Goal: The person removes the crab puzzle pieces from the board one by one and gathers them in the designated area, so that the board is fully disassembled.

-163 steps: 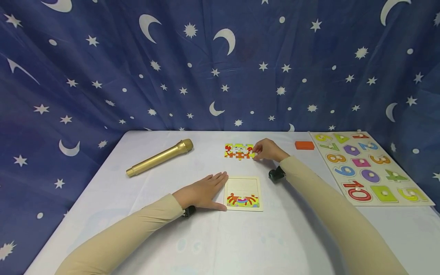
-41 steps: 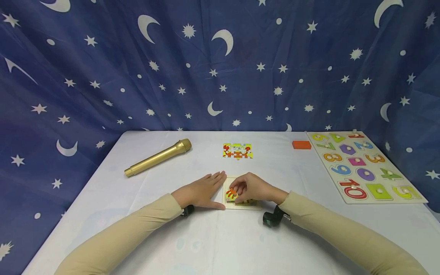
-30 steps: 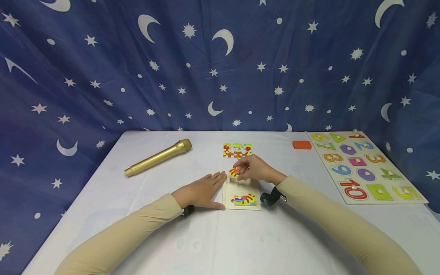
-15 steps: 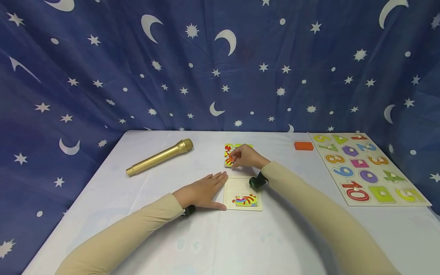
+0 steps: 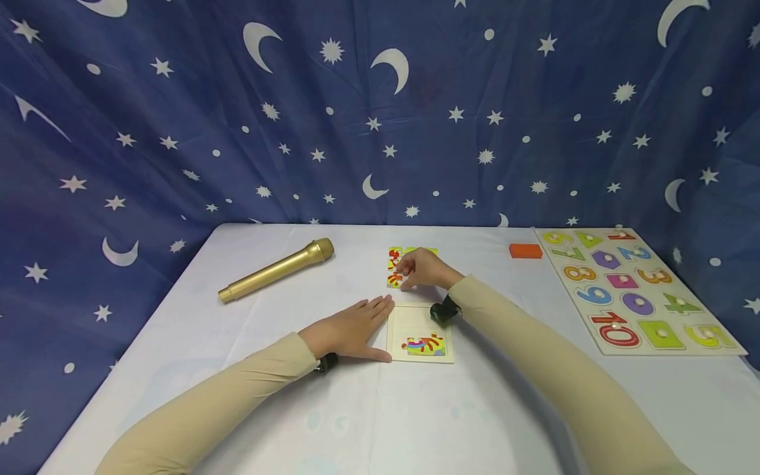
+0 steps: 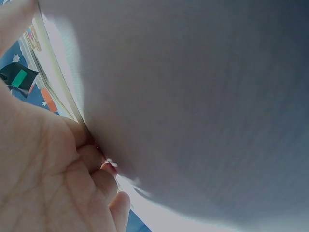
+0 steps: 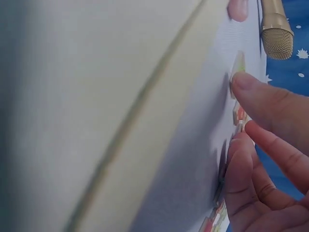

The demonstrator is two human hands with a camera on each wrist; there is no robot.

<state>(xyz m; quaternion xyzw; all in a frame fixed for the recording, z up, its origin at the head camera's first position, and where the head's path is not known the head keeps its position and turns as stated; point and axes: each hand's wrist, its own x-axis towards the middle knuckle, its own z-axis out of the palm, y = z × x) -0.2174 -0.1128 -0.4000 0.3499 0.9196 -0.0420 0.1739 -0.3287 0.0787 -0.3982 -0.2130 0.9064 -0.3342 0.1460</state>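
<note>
My left hand lies flat with straight fingers along the left edge of a square wooden puzzle tray. Inside the tray, at the lower right, lie joined puzzle pieces with red tentacles and a rainbow patch. Beyond the tray my right hand holds a yellow-and-red puzzle piece between thumb and curled fingers, at the near left corner of other joined puzzle pieces. That hand hides most of this group. In the right wrist view the thumb touches the piece's edge.
A gold microphone lies at the back left. An orange block sits at the back right, beside a wooden number-and-shape board. Behind the white table hangs a blue star-and-moon curtain.
My right hand took a lower-left piece out of the tray and carried it up to the far group, where it now lies against the other pieces. My left hand has stayed at the tray.
</note>
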